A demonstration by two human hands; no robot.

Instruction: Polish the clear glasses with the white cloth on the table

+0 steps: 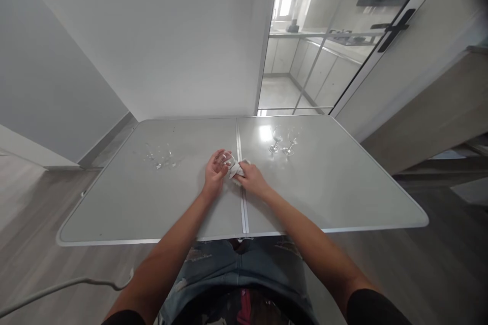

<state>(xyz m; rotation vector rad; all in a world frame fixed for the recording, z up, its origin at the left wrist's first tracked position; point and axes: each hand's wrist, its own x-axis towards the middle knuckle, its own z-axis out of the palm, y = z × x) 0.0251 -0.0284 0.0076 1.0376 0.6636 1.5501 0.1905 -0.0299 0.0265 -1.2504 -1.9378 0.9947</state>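
Observation:
Near the table's centre seam, my left hand (214,175) is closed around the bowl of a clear wine glass (225,160), tilted on its side. A white cloth (237,168) is gripped in my right hand (251,179) and touches the right end of the glass. The stem and foot of that glass are hidden by the cloth and fingers. Two stemmed glasses (274,147) stand upright on the right half of the table, beyond my right hand. On the left half are several more clear glasses (159,162), faint against the surface.
The grey folding table (183,203) has a metal rim and a central seam. A white wall (190,40) rises behind it. At the back right is a glass-paned door (320,61) with a black handle (396,30). A pale cable (76,282) hangs at the lower left.

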